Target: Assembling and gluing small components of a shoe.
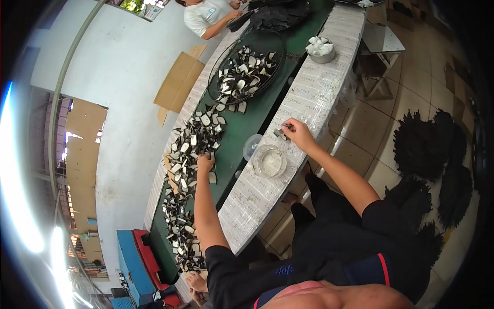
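Observation:
My left hand [205,162] reaches onto the green conveyor belt [229,149], at the edge of a long heap of small curved black-and-white pieces [193,139]. Its fingers are drawn together at the heap, and what they grip is hidden. Over the near ledge, my right hand [297,132] pinches a small dark piece [284,129] between thumb and fingertips. Another small grey piece [278,133] appears to lie just beside those fingertips. A clear round tub [269,161] of pale contents stands nearer to me, with a clear round lid [251,147] at its left.
A black mesh basket [284,56] full of similar pieces sits farther along the belt. Beyond it a person [208,18] handles dark material. Another person's hands [197,283] show at the lower left. A tin of white wads [320,50] stands on the ledge; black bundles [422,144] lie on the floor.

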Demonstrator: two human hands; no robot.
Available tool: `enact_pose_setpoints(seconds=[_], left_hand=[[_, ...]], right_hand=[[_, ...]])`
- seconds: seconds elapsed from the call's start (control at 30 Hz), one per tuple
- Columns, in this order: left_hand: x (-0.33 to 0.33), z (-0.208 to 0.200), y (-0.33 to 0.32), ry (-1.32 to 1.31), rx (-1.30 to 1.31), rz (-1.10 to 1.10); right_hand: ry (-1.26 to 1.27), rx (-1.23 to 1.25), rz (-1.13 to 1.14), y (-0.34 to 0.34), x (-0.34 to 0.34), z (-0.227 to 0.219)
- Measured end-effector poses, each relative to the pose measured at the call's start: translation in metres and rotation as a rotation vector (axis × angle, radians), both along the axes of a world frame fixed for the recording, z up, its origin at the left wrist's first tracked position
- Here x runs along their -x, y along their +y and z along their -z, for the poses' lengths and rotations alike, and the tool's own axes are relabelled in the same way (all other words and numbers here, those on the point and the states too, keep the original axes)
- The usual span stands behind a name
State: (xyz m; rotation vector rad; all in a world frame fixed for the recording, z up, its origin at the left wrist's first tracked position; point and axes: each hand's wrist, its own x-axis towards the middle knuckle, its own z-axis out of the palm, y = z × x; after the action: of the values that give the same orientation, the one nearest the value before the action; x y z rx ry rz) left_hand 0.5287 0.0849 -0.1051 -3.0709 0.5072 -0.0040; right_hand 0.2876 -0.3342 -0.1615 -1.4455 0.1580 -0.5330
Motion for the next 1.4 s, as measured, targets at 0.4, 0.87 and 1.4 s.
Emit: enact_pose_setpoints(seconds=[0.4, 0.87, 1.4], left_hand=[[0.056, 0.012, -0.038, 0.216, 1.005, -0.198], [0.339, 0.019, -0.107, -0.47, 0.468, -0.069], [0.384, 0.05, -0.076, 0.012, 1.755, -0.39]], right_hand=[[-0.001, 0.024, 0.027, -0.004, 0.007, 0.007], [0.0, -0.046, 0.038, 0.002, 0.0, 0.013], [0.171, -0.299, -0.367, 0.052, 0.16, -0.051]])
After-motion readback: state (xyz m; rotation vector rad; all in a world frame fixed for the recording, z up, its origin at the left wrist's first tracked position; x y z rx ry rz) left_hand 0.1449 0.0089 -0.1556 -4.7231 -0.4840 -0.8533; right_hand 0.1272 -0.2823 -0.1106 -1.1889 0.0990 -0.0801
